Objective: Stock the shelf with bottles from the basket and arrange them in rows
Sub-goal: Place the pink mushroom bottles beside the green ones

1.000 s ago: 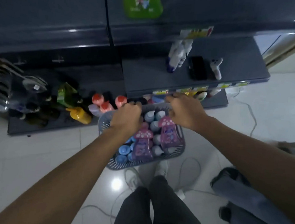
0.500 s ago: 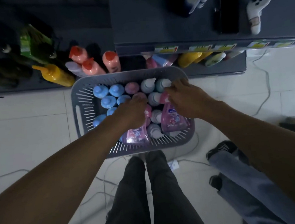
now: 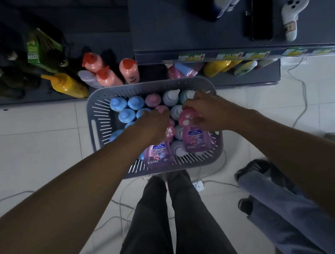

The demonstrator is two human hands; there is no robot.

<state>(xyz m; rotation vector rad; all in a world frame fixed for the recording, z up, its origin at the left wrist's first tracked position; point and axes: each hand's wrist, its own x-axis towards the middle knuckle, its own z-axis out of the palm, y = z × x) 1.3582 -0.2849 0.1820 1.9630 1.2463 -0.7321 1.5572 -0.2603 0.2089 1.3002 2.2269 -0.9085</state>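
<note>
A grey slotted basket (image 3: 100, 120) stands on the white floor against the low shelf (image 3: 30, 97). It holds several blue-capped, pink-capped and white-capped bottles, plus two pink mushroom-cap bottles. My right hand (image 3: 207, 111) grips the mushroom cap of the right pink bottle (image 3: 195, 138). My left hand (image 3: 154, 124) reaches down over the left pink bottle (image 3: 158, 153), fingers curled at its cap; the exact grip is hidden under the hand.
The bottom shelf carries orange-capped bottles (image 3: 108, 75), a yellow bottle (image 3: 69, 86) and dark bottles at left. A higher shelf (image 3: 194, 24) holds a phone and a white controller. Cables lie on the floor. Another person's legs (image 3: 279, 208) stand at right.
Both hands left the basket's far rim and dropped into the basket onto the two pink bottles. The view tilted down, so the basket now lies nearer.
</note>
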